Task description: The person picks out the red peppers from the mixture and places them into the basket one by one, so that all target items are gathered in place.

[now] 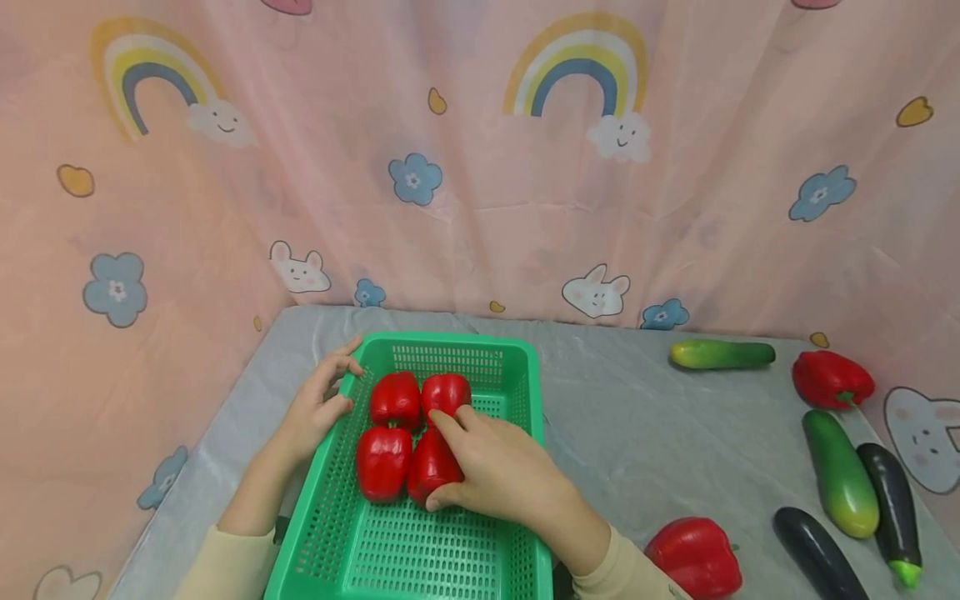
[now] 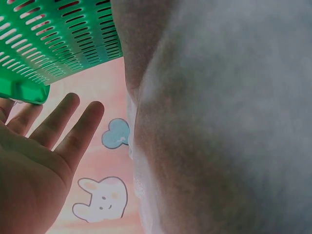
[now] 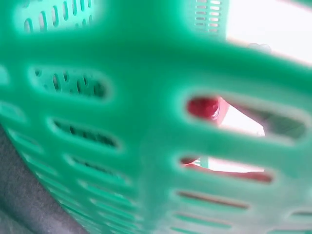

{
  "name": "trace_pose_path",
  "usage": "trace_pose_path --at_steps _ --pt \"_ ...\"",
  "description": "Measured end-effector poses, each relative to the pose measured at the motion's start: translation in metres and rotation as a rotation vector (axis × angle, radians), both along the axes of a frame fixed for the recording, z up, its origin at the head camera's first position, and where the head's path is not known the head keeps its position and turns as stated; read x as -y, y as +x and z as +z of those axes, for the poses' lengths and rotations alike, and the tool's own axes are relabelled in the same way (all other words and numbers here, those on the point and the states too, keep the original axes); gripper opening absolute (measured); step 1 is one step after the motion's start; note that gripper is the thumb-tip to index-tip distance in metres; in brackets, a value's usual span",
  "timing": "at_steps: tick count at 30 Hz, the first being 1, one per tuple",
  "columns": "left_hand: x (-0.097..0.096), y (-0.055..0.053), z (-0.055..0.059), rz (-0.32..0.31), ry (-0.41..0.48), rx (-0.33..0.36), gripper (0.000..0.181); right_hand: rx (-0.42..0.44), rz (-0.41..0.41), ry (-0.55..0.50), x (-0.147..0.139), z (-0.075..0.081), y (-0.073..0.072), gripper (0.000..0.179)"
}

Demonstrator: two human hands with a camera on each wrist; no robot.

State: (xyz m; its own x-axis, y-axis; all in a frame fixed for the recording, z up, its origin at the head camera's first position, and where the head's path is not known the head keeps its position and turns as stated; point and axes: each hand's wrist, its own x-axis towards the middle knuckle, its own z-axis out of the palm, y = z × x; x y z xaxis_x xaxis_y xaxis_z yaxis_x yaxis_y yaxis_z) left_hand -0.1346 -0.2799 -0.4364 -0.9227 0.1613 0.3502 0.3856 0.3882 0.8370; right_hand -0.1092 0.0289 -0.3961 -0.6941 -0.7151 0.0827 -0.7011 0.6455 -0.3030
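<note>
A green plastic basket (image 1: 534, 392) with slotted walls holds several red bell peppers, grouped in its far half. My right hand (image 1: 506, 467) reaches over the right wall and grips the near-right bell pepper (image 1: 432, 467), thumb at its near end and fingers over its top. Beside that one lie another near pepper (image 1: 384, 463) and two farther ones, left (image 1: 395, 400) and right (image 1: 446, 392). At the basket's far left corner, my left hand (image 1: 318, 408) touches the rim with extended fingers (image 2: 80, 134). The slotted wall (image 3: 146, 122) blocks most of the right wrist view.
On the grey cloth to the right lie a red bell pepper (image 1: 697, 557) near the basket, two eggplants (image 1: 817, 554), a green zucchini (image 1: 840, 475), a yellow-green zucchini (image 1: 722, 354) and another red pepper (image 1: 831, 377). A pink patterned curtain (image 1: 480, 242) hangs behind.
</note>
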Motion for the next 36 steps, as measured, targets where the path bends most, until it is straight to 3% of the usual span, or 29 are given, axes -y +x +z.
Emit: trace_pose_path --at_steps 8,17,25,36 --pt "0.000 0.000 -0.002 0.000 -0.003 0.000 0.034 0.003 0.009 -0.020 -0.002 0.001 0.000 0.099" --pt "0.000 0.001 -0.002 0.015 -0.026 0.000 0.035 -0.006 0.003 -0.129 -0.006 0.004 0.002 0.089" --pt "-0.003 0.002 0.000 0.012 -0.024 0.006 0.035 0.007 -0.005 -0.149 -0.013 0.017 0.007 0.083" --pt "-0.001 0.003 0.003 0.014 -0.026 -0.002 0.035 -0.047 -0.028 -0.133 -0.033 0.035 0.015 0.085"
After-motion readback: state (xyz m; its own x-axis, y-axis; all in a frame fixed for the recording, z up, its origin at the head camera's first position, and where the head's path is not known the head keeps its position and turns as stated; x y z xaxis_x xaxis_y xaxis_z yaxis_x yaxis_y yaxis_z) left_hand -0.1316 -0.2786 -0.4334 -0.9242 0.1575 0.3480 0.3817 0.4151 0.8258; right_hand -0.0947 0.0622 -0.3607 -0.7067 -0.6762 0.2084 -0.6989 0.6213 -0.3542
